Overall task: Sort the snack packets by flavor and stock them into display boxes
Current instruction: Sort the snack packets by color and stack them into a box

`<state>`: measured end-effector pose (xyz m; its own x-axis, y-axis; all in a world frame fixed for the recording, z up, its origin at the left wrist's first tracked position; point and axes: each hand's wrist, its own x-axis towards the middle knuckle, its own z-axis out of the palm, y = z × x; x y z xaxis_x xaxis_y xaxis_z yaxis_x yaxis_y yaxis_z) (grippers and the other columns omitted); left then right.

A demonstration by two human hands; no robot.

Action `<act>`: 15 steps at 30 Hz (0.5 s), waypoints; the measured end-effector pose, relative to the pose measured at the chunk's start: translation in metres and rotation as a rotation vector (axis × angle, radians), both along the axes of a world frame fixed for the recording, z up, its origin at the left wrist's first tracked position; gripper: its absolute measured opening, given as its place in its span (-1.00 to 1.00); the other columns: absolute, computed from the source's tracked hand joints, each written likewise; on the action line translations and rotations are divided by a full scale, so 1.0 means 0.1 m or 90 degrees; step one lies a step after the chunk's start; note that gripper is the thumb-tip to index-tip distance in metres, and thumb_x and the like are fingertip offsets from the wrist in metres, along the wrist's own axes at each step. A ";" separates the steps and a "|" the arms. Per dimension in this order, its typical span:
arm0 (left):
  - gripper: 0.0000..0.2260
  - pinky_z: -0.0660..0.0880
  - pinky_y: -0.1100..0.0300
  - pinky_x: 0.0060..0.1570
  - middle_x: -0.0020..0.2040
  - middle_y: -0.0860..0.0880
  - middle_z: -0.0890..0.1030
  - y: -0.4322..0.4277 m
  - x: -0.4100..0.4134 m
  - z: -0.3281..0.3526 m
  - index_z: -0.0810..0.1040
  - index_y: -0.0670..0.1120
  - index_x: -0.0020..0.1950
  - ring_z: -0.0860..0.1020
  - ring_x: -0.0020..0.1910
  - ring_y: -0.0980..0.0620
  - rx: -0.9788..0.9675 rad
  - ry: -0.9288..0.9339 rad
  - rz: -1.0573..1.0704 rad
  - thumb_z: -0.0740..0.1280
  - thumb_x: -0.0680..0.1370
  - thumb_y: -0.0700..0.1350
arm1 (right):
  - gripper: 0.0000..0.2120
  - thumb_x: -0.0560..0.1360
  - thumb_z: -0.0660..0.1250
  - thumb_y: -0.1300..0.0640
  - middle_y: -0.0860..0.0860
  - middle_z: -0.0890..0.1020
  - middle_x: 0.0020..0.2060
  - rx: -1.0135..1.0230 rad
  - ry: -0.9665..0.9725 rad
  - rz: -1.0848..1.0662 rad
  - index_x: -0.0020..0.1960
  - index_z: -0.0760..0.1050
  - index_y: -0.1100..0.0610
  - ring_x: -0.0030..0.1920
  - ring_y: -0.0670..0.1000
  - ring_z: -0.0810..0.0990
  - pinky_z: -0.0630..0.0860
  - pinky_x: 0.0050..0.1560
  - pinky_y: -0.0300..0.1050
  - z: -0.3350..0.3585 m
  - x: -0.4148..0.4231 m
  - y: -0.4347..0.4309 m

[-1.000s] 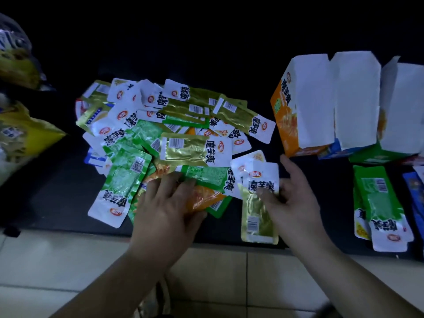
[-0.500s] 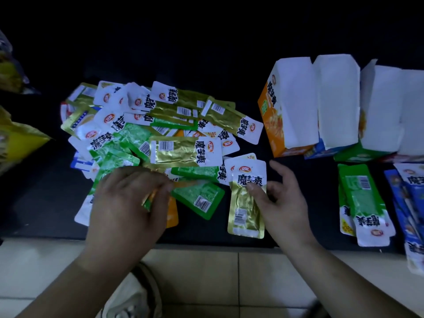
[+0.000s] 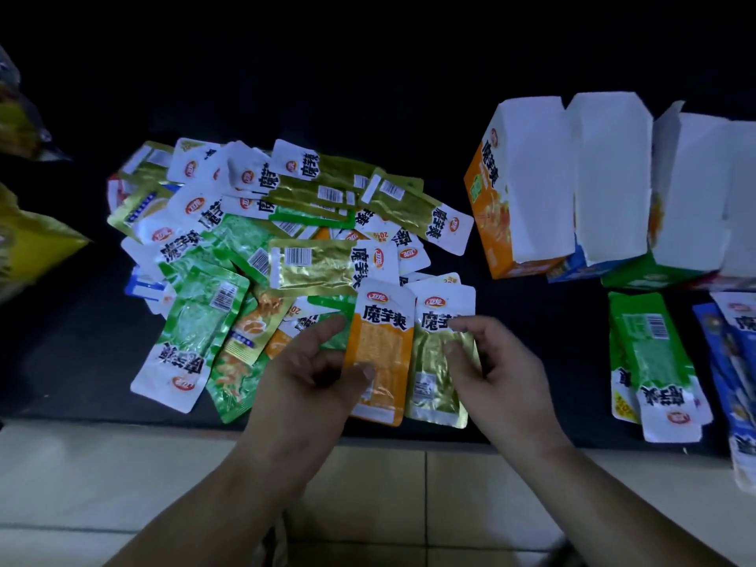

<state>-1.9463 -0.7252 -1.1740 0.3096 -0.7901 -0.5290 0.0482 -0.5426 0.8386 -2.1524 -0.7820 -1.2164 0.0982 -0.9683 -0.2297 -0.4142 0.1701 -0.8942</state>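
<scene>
Nearest is a pale tiled floor [image 3: 409, 484]. Past it begins the black tabletop [image 3: 61, 354]. At its near edge the left hand [image 3: 302, 382] pinches an orange packet [image 3: 378, 354], and the fingers of the right hand [image 3: 499, 374] grip a gold packet [image 3: 437, 374] just beside it. Farther left spreads the packet pile [image 3: 262, 247]. At the far right stand open display boxes [image 3: 532, 190], with darkness behind them.

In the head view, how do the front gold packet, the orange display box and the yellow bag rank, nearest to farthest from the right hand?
1. front gold packet, touched by fingers of the right hand.
2. orange display box, beyond the hand.
3. yellow bag, far left edge.
</scene>
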 end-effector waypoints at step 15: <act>-0.79 0.57 0.23 -0.19 -0.11 0.21 0.72 -0.17 -0.74 0.14 0.65 0.12 0.10 0.68 -0.16 0.21 -0.095 -0.091 -0.116 0.43 0.59 -0.19 | -0.68 0.55 0.41 0.26 -0.07 0.68 -0.07 -0.059 0.125 -0.137 0.20 0.58 -0.09 -0.22 -0.16 0.60 0.43 -0.21 -0.46 0.17 -0.86 -0.11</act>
